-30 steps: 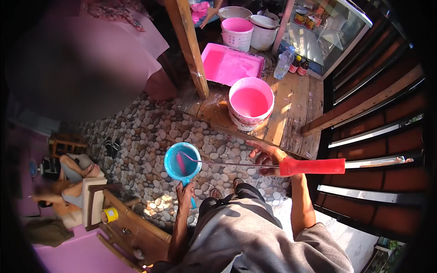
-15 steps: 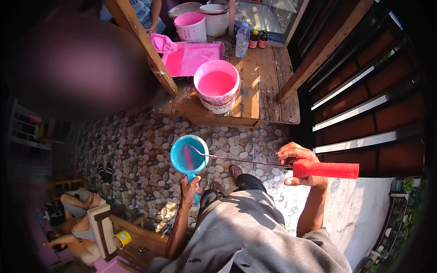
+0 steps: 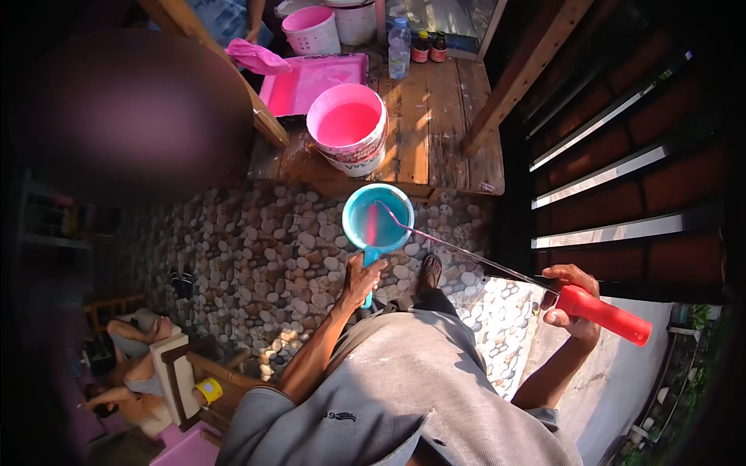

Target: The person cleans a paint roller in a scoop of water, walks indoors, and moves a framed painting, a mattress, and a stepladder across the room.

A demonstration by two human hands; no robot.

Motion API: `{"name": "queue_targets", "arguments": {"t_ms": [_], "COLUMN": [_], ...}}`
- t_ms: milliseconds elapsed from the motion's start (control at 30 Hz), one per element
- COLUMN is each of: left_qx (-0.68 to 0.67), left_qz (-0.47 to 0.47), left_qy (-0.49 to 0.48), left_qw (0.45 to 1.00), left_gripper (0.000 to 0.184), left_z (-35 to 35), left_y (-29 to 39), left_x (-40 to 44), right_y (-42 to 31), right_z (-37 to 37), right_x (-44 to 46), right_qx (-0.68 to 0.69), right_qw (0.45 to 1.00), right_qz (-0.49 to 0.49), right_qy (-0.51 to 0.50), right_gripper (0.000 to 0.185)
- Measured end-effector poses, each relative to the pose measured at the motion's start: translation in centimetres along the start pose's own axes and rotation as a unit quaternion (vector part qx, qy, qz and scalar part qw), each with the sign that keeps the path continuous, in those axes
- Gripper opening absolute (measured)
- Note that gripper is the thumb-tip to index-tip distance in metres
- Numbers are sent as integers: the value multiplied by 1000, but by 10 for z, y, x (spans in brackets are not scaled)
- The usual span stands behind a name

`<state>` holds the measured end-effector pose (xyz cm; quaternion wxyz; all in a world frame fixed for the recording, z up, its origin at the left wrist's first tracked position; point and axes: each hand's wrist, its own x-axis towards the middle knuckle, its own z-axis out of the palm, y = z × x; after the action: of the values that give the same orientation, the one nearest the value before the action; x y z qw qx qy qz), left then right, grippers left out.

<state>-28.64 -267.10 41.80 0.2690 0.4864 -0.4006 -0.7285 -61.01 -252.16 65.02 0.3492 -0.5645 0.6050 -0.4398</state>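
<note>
My left hand is closed around the handle of a blue plastic dipper, held over the pebble-patterned floor. Inside the dipper rests the narrow pink end of a small paint roller, on a long thin metal rod. My right hand grips this roller at the front of its red handle, out to the right. Just beyond the dipper, a white bucket of pink paint stands near the edge of a wooden platform.
Behind the bucket lies a pink-coated paint tray, with a pink cloth at its corner. A water bottle and two small brown bottles stand nearby. Wooden posts rise at both sides. Another person's hand shows at the back; someone sits lower left.
The dipper has moved right and toward the bucket in my left hand. My right hand has shifted right and slightly down, tilting the roller handle downward. My view has moved slightly.
</note>
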Motion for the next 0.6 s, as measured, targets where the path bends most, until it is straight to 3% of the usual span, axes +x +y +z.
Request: {"name": "queue_targets", "arguments": {"t_ms": [67, 267, 333, 400, 467, 600], "left_qx": [5, 8, -64, -69, 15, 23], "left_qz": [-13, -22, -73, -68, 38, 79], "left_qy": [14, 13, -22, 5, 32, 33], "left_qw": [1000, 1000, 995, 995, 999, 996], "left_gripper": [18, 21, 23, 19, 19, 16], "left_z": [26, 86, 95, 112, 122, 133], "left_y": [2, -10, -25, -18, -4, 21], "left_x": [15, 73, 100, 113, 126, 152], "right_y": [14, 38, 45, 49, 54, 56], "right_z": [-15, -66, -76, -79, -81, -80], "right_x": [3, 23, 34, 42, 50, 66], "right_qx": [8, -13, 0, 19, -3, -26], "right_qw": [998, 997, 997, 997, 994, 995], "right_qz": [-48, -29, -42, -45, -85, -84], "right_qy": [37, 65, 59, 68, 70, 48], "right_gripper": [64, 65, 55, 48, 49, 43]}}
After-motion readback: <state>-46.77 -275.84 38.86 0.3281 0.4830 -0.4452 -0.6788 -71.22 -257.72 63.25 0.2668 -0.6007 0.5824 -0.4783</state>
